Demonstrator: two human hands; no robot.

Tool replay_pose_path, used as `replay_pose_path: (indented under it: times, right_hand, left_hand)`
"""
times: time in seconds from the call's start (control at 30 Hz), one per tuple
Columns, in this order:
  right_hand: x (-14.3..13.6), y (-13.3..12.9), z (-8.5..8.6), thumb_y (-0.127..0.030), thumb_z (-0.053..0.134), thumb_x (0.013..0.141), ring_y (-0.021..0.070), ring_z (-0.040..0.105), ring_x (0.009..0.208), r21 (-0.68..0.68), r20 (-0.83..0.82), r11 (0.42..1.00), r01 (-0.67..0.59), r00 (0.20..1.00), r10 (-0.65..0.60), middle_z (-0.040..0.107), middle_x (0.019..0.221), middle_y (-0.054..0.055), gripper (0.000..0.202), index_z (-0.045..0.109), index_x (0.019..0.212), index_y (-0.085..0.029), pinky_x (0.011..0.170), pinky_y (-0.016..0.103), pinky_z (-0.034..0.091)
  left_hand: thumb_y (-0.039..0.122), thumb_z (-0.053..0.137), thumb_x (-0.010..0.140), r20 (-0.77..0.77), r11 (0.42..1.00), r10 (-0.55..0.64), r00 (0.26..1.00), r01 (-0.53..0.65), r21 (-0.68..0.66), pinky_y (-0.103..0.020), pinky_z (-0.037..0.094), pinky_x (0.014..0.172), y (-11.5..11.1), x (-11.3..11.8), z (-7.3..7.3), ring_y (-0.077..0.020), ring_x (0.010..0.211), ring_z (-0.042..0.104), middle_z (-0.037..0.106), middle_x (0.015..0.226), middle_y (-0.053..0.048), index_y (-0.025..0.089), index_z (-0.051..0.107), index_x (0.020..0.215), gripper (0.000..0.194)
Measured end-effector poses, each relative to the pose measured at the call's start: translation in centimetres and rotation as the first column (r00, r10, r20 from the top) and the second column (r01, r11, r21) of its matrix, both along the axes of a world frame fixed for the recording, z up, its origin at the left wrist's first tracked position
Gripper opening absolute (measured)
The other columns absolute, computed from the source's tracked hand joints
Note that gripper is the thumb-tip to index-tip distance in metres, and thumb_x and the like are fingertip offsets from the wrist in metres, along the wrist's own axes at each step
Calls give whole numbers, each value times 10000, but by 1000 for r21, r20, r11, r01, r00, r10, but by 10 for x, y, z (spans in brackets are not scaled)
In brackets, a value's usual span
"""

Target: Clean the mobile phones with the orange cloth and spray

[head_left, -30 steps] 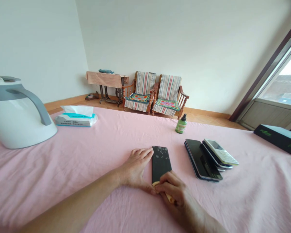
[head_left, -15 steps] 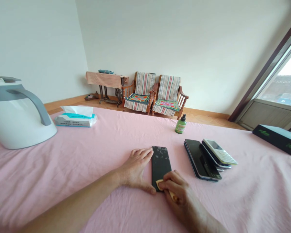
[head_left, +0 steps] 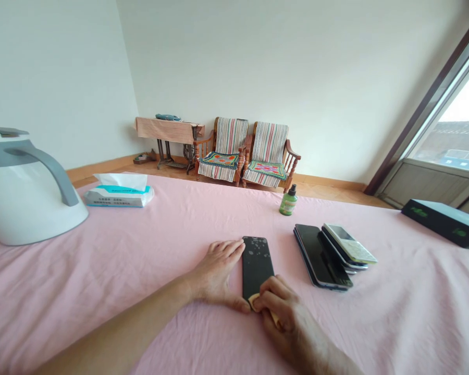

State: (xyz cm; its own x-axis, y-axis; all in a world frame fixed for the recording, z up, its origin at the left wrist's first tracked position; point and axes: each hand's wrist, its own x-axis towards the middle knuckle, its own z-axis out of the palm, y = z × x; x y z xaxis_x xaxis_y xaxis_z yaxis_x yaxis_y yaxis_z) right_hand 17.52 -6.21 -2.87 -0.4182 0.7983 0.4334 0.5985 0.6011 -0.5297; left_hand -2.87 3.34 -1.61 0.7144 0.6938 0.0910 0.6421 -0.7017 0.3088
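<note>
A black smartphone [head_left: 257,265] lies flat on the pink cloth, with whitish droplets or spots over its far end. My left hand [head_left: 217,271] holds it steady from the left, fingertips at the far left corner and thumb at the near left corner. Bunched in my right hand [head_left: 283,310] is a small yellow cloth [head_left: 253,300], pressed on the phone's near end. The fingers of that hand are closed and hide most of the cloth. To the right are stacked phones, a black one [head_left: 322,255] and a white keypad phone [head_left: 349,243] on top.
A green spray bottle [head_left: 288,201] stands beyond the phones. At the left are a white and grey jug [head_left: 31,203] and a tissue pack [head_left: 119,194]. A black box [head_left: 441,223] sits at the far right of the pink-covered table [head_left: 187,208]. Two chairs [head_left: 266,156] stand behind.
My right hand has slid the yellow cloth slightly towards the phone's near edge. My left hand keeps its place on the phone. The whole view has shifted a little.
</note>
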Motion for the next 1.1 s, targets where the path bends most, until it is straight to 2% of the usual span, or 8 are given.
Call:
replay_pose_path:
  times: [0.1,0.2,0.43,0.57,0.63,0.8,1.0,1.1]
  right_hand:
    - [10,1,-1,76,440,669,136,498,686,34,1,990,138,990,-138,511,720,4,271,486,648,-190,597,252,378]
    - [15,2,-3,63,443,668,131,478,650,83,-10,978,191,982,-191,485,683,-2,263,442,605,-192,581,254,363]
    - [-9,6,1,80,436,709,149,522,793,-16,-31,1000,4,1000,-4,563,858,26,368,616,845,-210,652,247,413]
    - [-4,12,-1,57,468,690,159,503,730,42,-34,976,213,977,-212,524,742,21,250,542,663,-179,629,275,398]
    - [-1,12,-2,59,456,685,159,494,712,66,-52,962,265,964,-262,507,718,20,249,515,631,-177,627,281,400]
    - [-11,8,0,71,419,707,168,527,811,8,-35,999,39,999,-38,574,864,45,387,633,877,-203,665,271,446]
    - [-5,14,-2,70,432,689,174,525,749,25,-53,965,259,965,-258,537,774,46,270,549,680,-173,641,291,441]
    - [-9,17,4,90,427,675,163,525,736,-21,-7,984,175,985,-175,536,778,39,298,557,670,-178,614,265,432]
  left_hand:
    - [820,580,521,0,1000,-11,1000,11,-1,-517,171,1090,-1,0,2,-378,1359,213,223,1509,-165,146,261,1434,1180]
    - [817,580,530,-12,1000,-8,1000,8,-5,-516,172,1091,-1,0,5,-374,1361,210,222,1509,-168,138,253,1437,1179]
    - [796,620,499,-1,1000,3,1000,-3,-4,-501,188,1089,1,0,0,-370,1358,222,226,1507,-170,145,244,1441,1206]
    - [793,613,515,-2,1000,-7,1000,7,9,-506,177,1090,1,-1,0,-373,1358,221,214,1512,-167,156,245,1441,1183]
    - [794,611,517,-6,1000,-10,1000,10,7,-511,174,1090,0,-1,0,-376,1357,220,215,1511,-172,147,248,1440,1185]
    - [795,629,486,12,1000,5,1000,-5,14,-517,179,1088,0,0,1,-378,1350,237,237,1502,-176,146,250,1437,1212]
    - [790,622,506,8,1000,-15,1000,15,-23,-518,175,1087,-1,-1,5,-379,1352,234,212,1512,-169,163,242,1442,1190]
    - [782,638,488,8,1000,2,1000,-2,-27,-516,179,1089,0,-1,4,-376,1351,234,200,1517,-161,169,232,1447,1208]
